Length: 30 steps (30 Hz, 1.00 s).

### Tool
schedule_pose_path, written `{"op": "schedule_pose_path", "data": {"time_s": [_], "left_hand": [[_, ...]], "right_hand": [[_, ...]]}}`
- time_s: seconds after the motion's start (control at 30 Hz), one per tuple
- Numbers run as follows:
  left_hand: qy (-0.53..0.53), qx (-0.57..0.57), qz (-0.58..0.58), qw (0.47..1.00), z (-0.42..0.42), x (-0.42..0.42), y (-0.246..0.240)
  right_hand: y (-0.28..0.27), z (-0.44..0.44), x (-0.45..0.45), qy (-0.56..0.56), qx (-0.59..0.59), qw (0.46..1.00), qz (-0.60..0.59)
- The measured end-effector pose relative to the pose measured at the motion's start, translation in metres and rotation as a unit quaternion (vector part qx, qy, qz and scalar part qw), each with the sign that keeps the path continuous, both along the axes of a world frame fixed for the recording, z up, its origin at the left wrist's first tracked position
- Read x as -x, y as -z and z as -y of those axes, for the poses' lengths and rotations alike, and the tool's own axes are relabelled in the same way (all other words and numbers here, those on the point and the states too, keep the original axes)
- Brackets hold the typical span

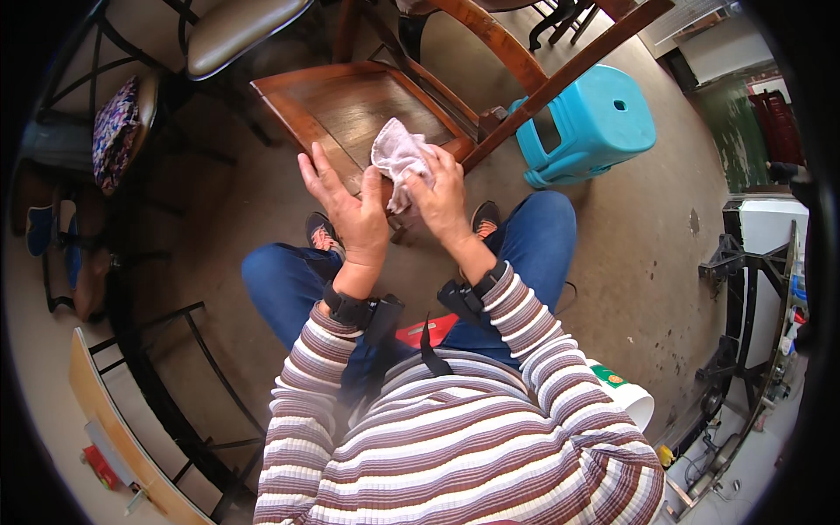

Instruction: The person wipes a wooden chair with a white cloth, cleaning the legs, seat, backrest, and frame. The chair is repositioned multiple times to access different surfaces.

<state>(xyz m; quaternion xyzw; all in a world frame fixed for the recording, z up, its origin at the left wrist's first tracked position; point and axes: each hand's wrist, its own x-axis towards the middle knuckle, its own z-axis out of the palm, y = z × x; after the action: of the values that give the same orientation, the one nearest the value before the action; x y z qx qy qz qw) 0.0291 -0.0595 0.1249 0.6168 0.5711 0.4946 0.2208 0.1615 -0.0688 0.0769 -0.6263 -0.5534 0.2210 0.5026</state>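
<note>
A wooden chair (357,98) stands right before me, its seat toward my knees and its back on the far right side. In my right hand (441,190) is a crumpled pale pink cloth (399,152), gripped between thumb and fingers above the seat's near right corner. My left hand (348,210) is at the seat's near edge with the fingers spread and nothing in it. Whether its fingertips touch the wood I cannot tell. Part of the seat's near corner is hidden behind the cloth and hands.
A turquoise plastic stool (590,125) is on the floor right of the chair. Metal-framed chairs with a padded seat (239,33) and a patterned cloth item (117,134) stand at left. A white bucket (630,397) is by my right side; a wood-topped table (118,433) is at lower left.
</note>
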Motion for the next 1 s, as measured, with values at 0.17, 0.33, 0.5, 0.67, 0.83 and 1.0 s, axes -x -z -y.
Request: {"op": "schedule_pose_path", "data": {"time_s": [0.17, 0.33, 0.5, 0.67, 0.83, 1.0], "left_hand": [[0.002, -0.020, 0.097, 0.995, 0.003, 0.001, 0.011], [0.017, 0.011, 0.221, 0.975, 0.003, -0.001, 0.012], [0.023, -0.004, 0.251, 0.968, 0.004, -0.003, 0.015], [0.019, -0.003, 0.215, 0.976, 0.007, -0.003, 0.018], [0.021, -0.006, 0.192, 0.981, 0.007, -0.001, 0.016], [0.012, -0.016, 0.198, 0.980, 0.007, -0.004, 0.013]], "right_hand": [[-0.023, 0.034, -0.006, -0.103, -0.001, 0.994, -0.033], [-0.090, 0.036, -0.072, 0.003, -0.128, 0.964, 0.232], [-0.074, 0.005, -0.113, 0.168, -0.210, 0.876, 0.400], [0.022, 0.020, -0.081, 0.202, -0.170, 0.904, 0.336], [0.105, 0.039, -0.036, 0.228, -0.124, 0.929, 0.264], [0.128, 0.062, -0.015, 0.184, 0.117, 0.919, -0.330]]}}
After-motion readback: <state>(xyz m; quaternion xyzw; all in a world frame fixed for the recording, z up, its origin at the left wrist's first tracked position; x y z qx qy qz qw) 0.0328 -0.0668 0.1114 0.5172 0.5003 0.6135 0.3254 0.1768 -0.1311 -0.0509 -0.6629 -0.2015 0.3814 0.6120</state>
